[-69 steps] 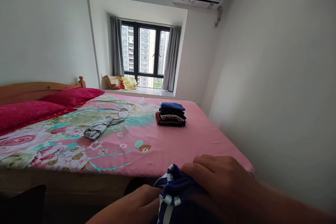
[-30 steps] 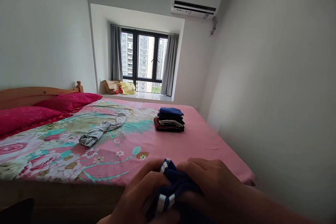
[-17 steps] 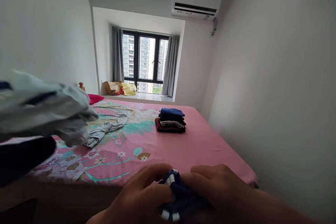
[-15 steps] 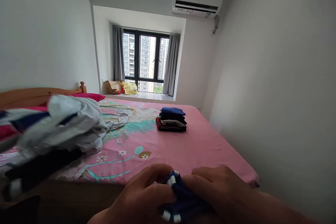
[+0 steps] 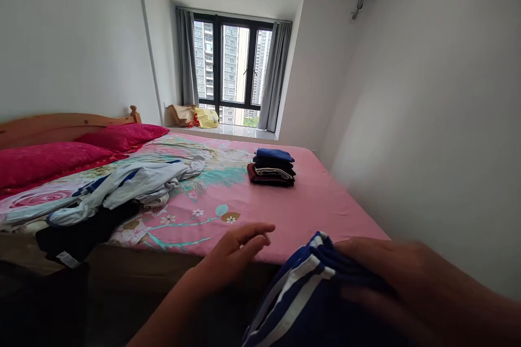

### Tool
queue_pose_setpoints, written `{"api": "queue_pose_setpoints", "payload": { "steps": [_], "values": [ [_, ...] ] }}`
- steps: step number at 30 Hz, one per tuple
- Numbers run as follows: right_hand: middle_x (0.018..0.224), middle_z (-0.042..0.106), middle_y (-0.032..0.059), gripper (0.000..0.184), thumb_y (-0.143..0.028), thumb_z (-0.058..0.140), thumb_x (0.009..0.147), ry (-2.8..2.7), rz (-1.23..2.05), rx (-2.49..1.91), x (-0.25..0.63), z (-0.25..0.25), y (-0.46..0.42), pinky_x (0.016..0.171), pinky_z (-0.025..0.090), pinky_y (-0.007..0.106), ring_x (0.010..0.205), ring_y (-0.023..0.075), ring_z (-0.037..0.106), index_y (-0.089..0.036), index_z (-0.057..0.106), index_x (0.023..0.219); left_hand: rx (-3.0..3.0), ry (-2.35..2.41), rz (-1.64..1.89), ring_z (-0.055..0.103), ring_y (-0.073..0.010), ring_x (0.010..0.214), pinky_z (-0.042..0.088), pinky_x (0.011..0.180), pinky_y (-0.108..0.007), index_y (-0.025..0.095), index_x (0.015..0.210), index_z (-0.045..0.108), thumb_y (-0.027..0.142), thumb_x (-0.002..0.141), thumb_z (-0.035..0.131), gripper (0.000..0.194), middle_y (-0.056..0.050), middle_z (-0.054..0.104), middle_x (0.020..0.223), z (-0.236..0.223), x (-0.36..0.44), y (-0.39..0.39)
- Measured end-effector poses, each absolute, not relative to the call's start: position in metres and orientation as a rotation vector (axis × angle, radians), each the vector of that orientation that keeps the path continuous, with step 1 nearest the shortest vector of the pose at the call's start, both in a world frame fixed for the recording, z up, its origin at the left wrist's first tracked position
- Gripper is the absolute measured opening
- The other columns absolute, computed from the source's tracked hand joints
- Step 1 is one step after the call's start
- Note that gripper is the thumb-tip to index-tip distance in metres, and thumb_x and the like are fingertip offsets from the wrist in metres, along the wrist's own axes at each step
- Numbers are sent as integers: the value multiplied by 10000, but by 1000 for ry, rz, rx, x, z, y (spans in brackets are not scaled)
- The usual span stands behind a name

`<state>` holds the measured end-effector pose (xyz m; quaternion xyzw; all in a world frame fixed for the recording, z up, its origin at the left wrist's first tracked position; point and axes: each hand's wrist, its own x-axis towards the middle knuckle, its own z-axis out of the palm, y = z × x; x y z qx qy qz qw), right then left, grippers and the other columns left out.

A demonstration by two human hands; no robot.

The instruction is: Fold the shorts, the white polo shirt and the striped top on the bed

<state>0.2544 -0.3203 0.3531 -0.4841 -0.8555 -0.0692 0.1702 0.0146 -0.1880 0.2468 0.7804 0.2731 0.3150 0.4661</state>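
A navy garment with white stripes (image 5: 299,293) hangs in front of me at the bed's near edge, its gathered upper edge bunched. My right hand (image 5: 391,268) grips that edge from the right, with its fingers partly hidden by the cloth and blurred. To the left, my left hand (image 5: 240,249) is apart from the garment, fingers stretched out and holding nothing. Beyond my hands, a stack of folded dark clothes (image 5: 272,168) with a blue piece on top sits on the bed. A heap of loose white and grey clothes (image 5: 138,187) lies on the left side.
The bed (image 5: 325,206) has a pink flowered sheet and red pillows (image 5: 52,160) by the wooden headboard. A black garment (image 5: 81,233) droops over the near edge. Bags (image 5: 207,117) rest on the windowsill. A white wall rises on the right.
My left hand has let go of the navy garment and moved away; my right hand keeps hold, and more of the garment shows. The blurred, raised clothes at left now lie flat on the bed.
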Motion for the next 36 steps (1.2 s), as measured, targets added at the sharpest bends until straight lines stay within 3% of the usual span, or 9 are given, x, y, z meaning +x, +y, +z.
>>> {"api": "queue_pose_setpoints", "payload": {
  "steps": [4, 8, 15, 19, 24, 26, 28, 32, 36],
  "values": [
    [1015, 684, 23, 265, -332, 490, 913, -2486, -94, -1551, 281, 354, -334, 689, 545, 172, 826, 132, 674, -321, 496, 1178, 1900, 1056, 273, 589, -214, 861, 447, 759, -304, 120, 1213, 581, 369, 792, 520, 493, -66, 667, 923, 157, 16, -136],
    [1050, 680, 39, 265, -355, 486, 911, -2410, -104, -1701, 292, 357, -340, 698, 562, 225, 858, 179, 677, -334, 508, 1174, 1803, 1115, 166, 599, -219, 833, 447, 716, -298, 64, 1281, 506, 326, 728, 562, 615, -74, 662, 891, 77, 15, -126],
    [1003, 690, 29, 285, -382, 501, 901, -2371, -193, -1745, 295, 358, -343, 649, 543, 216, 818, 169, 680, -340, 507, 1183, 1489, 1302, 74, 596, -149, 583, 395, 485, -227, 93, 1456, 135, 260, 732, 558, 855, -40, 641, 760, 6, 7, -130],
    [976, 699, -14, 292, -397, 481, 903, -2367, -272, -1672, 288, 350, -343, 623, 541, 222, 785, 163, 684, -373, 480, 1194, 1361, 1368, 188, 572, -118, 528, 393, 473, -207, 156, 1450, 141, 259, 757, 554, 813, 7, 615, 697, -32, 22, -123],
    [931, 707, -59, 376, -458, 476, 875, -2444, -363, -1579, 288, 345, -347, 548, 541, 224, 710, 164, 687, -381, 454, 1242, 1237, 1364, 334, 561, -120, 538, 414, 511, -219, 80, 1220, 531, 228, 709, 654, 546, 6, 585, 604, -64, 40, -127],
    [963, 706, -54, 402, -462, 476, 870, -2461, -396, -1576, 287, 344, -350, 569, 551, 227, 740, 173, 690, -373, 443, 1261, 1198, 1357, 376, 567, -135, 546, 417, 519, -230, 57, 1128, 606, 207, 677, 693, 483, -1, 580, 573, -70, 40, -128],
    [999, 703, -45, 416, -464, 480, 865, -2477, -414, -1568, 286, 343, -351, 594, 559, 229, 772, 181, 691, -368, 435, 1268, 1154, 1361, 431, 586, -149, 569, 425, 519, -237, 62, 1233, 541, 203, 690, 689, 581, -17, 608, 617, -72, 38, -127],
    [1009, 703, -39, 454, -464, 485, 860, -2490, -438, -1579, 285, 344, -352, 591, 565, 232, 767, 186, 693, -368, 406, 1297, 1050, 1377, 521, 629, -156, 639, 479, 547, -257, 80, 1450, 176, 204, 775, 595, 804, -106, 662, 864, -71, 31, -123],
    [1024, 700, -33, 501, -457, 482, 860, -2500, -463, -1599, 286, 345, -353, 610, 572, 233, 789, 189, 693, -369, 362, 1338, 1015, 1348, 537, 653, -154, 678, 520, 591, -273, 93, 1428, 240, 190, 770, 596, 754, -153, 658, 998, -70, 28, -121]
  ]
}}
